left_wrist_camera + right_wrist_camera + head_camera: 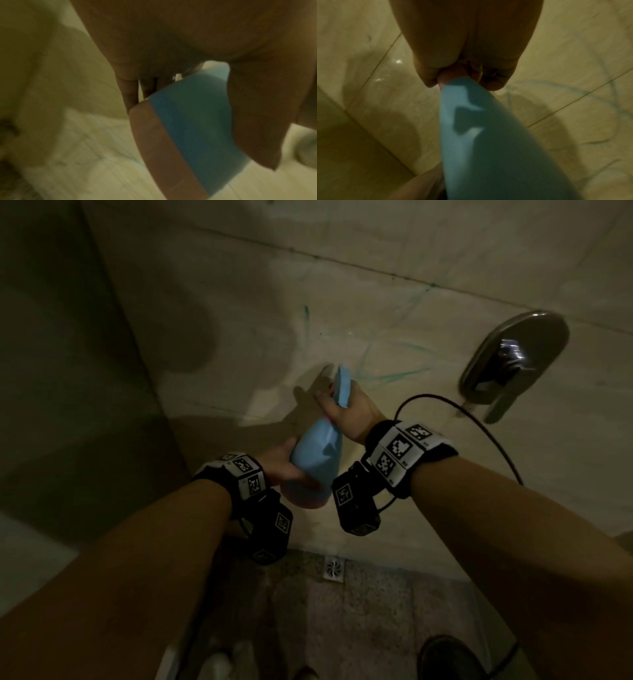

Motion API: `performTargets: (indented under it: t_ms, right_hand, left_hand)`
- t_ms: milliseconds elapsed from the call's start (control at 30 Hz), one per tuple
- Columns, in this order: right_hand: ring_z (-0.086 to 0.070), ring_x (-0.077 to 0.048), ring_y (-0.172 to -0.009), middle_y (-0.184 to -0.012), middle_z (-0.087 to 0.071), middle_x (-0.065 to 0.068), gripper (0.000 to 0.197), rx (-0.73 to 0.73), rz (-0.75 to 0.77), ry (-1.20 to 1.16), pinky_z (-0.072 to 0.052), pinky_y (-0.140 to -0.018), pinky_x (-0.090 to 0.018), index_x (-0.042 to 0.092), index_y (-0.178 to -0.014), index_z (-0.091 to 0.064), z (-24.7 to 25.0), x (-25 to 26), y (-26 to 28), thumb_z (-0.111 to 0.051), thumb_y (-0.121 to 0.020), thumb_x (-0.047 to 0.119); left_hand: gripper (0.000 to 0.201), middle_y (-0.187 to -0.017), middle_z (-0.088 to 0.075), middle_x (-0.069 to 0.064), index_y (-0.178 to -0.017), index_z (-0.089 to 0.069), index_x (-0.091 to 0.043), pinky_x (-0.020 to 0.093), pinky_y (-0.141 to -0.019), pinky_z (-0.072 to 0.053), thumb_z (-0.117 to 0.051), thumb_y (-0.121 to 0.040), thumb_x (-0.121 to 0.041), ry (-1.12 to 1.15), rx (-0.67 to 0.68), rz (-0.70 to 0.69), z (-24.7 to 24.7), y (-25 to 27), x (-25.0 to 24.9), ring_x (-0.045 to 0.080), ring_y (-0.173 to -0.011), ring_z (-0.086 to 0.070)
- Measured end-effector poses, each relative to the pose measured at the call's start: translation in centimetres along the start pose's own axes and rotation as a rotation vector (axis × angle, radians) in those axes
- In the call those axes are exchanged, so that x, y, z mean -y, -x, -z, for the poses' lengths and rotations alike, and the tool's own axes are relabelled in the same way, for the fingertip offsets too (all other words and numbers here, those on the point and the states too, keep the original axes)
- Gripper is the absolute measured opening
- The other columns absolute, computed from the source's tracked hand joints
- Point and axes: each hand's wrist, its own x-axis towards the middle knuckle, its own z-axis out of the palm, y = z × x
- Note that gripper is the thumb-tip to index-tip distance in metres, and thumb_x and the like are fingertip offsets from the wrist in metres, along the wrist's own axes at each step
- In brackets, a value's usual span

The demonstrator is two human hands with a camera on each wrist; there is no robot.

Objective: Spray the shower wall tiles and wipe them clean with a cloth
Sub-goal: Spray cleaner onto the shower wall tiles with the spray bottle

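A light blue cloth [317, 455] hangs between both hands in front of the beige shower wall tiles [342, 285]. My right hand [342, 405] grips its upper end, and a folded bit of cloth sticks up above the fist. My left hand [286, 463] holds the lower, bulging part from the left. In the right wrist view the cloth [479, 135] runs down from the closed fingers [494, 82]. The left wrist view shows the cloth [193, 121] between thumb and fingers. Teal scribble marks [394, 371] cross the tiles just right of the hands. No spray bottle is in view.
A chrome shower mixer handle [510, 364] is on the wall at right, with a black cable [462, 412] looping near it. A floor drain [333, 568] sits in the speckled floor below. The wall corner [137, 371] is at left. A dark shoe [452, 659] is bottom right.
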Motion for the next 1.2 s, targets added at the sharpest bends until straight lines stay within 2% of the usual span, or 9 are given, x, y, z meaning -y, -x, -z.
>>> performTargets:
  t_ms: [100,200,333,467,633,767,867,967,1200]
  right_hand:
    - [-0.043,-0.012,-0.057,-0.063,-0.044,0.0,0.032,0.031,0.041,-0.008,-0.032,-0.053,-0.019,0.007,-0.075,-0.045,-3.7,2.1,-1.7,-0.06,-0.091,0.031]
    - [-0.04,-0.006,-0.054,-0.063,-0.041,0.003,0.033,0.06,0.067,0.023,-0.032,-0.047,-0.012,0.01,-0.072,-0.044,-7.1,3.8,-3.2,-0.058,-0.092,0.033]
    - [-0.044,-0.015,-0.065,-0.069,-0.04,0.004,0.032,0.019,0.053,0.064,-0.034,-0.053,-0.013,0.007,-0.09,-0.047,-10.7,5.3,-5.2,-0.058,-0.091,0.036]
    - [-0.058,-0.027,-0.085,-0.092,-0.06,-0.015,0.039,0.046,0.018,0.105,-0.046,-0.079,-0.033,-0.003,-0.102,-0.06,-13.0,5.6,-6.7,-0.055,-0.092,0.035]
    - [-0.055,-0.021,-0.09,-0.098,-0.058,-0.01,0.029,0.053,-0.015,0.09,-0.044,-0.08,-0.031,0.005,-0.105,-0.057,-13.6,4.9,-6.6,-0.057,-0.092,0.031]
    - [-0.054,-0.026,-0.078,-0.088,-0.057,-0.017,0.053,-0.002,-0.038,-0.054,-0.045,-0.069,-0.035,0.001,-0.093,-0.054,-12.8,3.4,-5.0,-0.059,-0.075,0.05]
    - [-0.051,-0.026,-0.069,-0.076,-0.051,-0.015,0.039,0.011,-0.086,-0.068,-0.04,-0.062,-0.035,0.003,-0.081,-0.048,-12.0,1.4,-4.0,-0.06,-0.078,0.041]
    - [-0.045,-0.016,-0.062,-0.068,-0.045,-0.004,0.022,0.011,-0.083,-0.05,-0.036,-0.056,-0.021,0.009,-0.077,-0.045,-10.7,-0.4,-3.3,-0.059,-0.09,0.019]
    - [-0.053,-0.025,-0.082,-0.093,-0.057,-0.018,0.023,-0.023,-0.196,0.022,-0.035,-0.066,-0.026,0.003,-0.091,-0.054,-9.4,-2.3,-3.7,-0.058,-0.09,0.026]
  left_hand:
    - [0.145,-0.144,-0.039,0.005,-0.144,-0.03,-0.011,0.034,-0.105,-0.035,-0.081,-0.023,-0.073,-0.011,-0.065,0.02,2.4,1.4,1.5,0.022,-0.127,-0.042]
    - [0.151,-0.137,-0.044,0.001,-0.131,-0.043,-0.019,0.032,-0.106,-0.033,-0.061,0.002,-0.088,0.036,-0.093,0.002,5.0,2.4,3.4,0.02,-0.123,-0.043]
    - [0.125,-0.134,-0.051,0.011,-0.13,-0.042,-0.017,0.044,-0.099,-0.043,-0.079,-0.013,-0.047,0.139,-0.109,0.075,8.3,3.7,5.5,0.029,-0.121,-0.05]
    - [0.162,-0.137,-0.046,0.008,-0.142,-0.032,-0.011,0.04,-0.101,-0.04,-0.081,0.004,-0.061,0.152,-0.037,0.063,9.9,4.3,5.8,0.026,-0.125,-0.045]
    - [0.123,-0.145,-0.039,0.007,-0.145,-0.027,-0.015,0.036,-0.106,-0.035,-0.085,-0.04,-0.038,0.058,0.014,0.164,10.4,3.2,6.9,0.027,-0.133,-0.038]
    - [0.077,-0.121,-0.046,-0.002,-0.14,-0.035,-0.012,0.023,-0.084,-0.038,-0.077,-0.075,-0.004,0.026,0.036,0.156,9.3,1.5,8.1,0.011,-0.111,-0.042]
    - [0.089,-0.128,-0.05,0.002,-0.138,-0.038,-0.012,0.025,-0.084,-0.037,-0.086,-0.063,-0.015,-0.009,0.079,0.132,8.1,0.4,8.2,0.015,-0.11,-0.045]
    - [0.091,-0.132,-0.048,0.001,-0.14,-0.035,-0.014,0.029,-0.085,-0.039,-0.086,-0.065,-0.017,-0.056,0.107,0.125,6.7,-0.9,8.3,0.02,-0.118,-0.047]
    - [0.093,-0.137,-0.048,0.007,-0.141,-0.034,-0.016,0.042,-0.096,-0.045,-0.086,-0.064,-0.02,-0.044,0.163,0.142,4.8,-2.6,7.8,0.027,-0.122,-0.048]
